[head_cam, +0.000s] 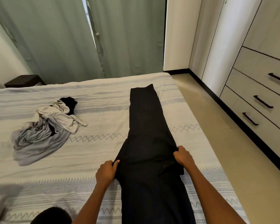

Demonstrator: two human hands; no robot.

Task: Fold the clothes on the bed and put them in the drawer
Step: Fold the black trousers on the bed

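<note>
To your left on the bed (90, 152) lies a crumpled pile of clothes (44, 126): a grey piece nearest you, a cream one over it, and a small black one at the far end. The pile sits well apart from your hands, with bare bedspread between. Green curtains (63, 38) hang behind the bed, and a dark bedside stand (25, 80) shows at the far left corner. At the bottom edge a dark rounded shape (53, 215) sits beside your left forearm; you cannot tell what it is.

The black trousers (148, 126) lie stretched lengthwise on the right half of the bed, running away from you toward the far edge, with the near end passing between your forearms and out of view at the bottom. Your left hand (106, 172) pinches the left edge of the trousers, thumb on top of the cloth and fingers curled underneath. Your right hand (183, 156) grips the right edge a little farther from you, fingers curled round a bunched fold. Both grips are closed tight on the fabric, one each side of the widest part, and the cloth between them lies flat on the bedspread.

To your right, across a strip of floor (217, 126), stands a wardrobe with three drawers (257, 88), each with a dark bar handle (263, 101). All three are pushed in, so what they hold cannot be seen.
</note>
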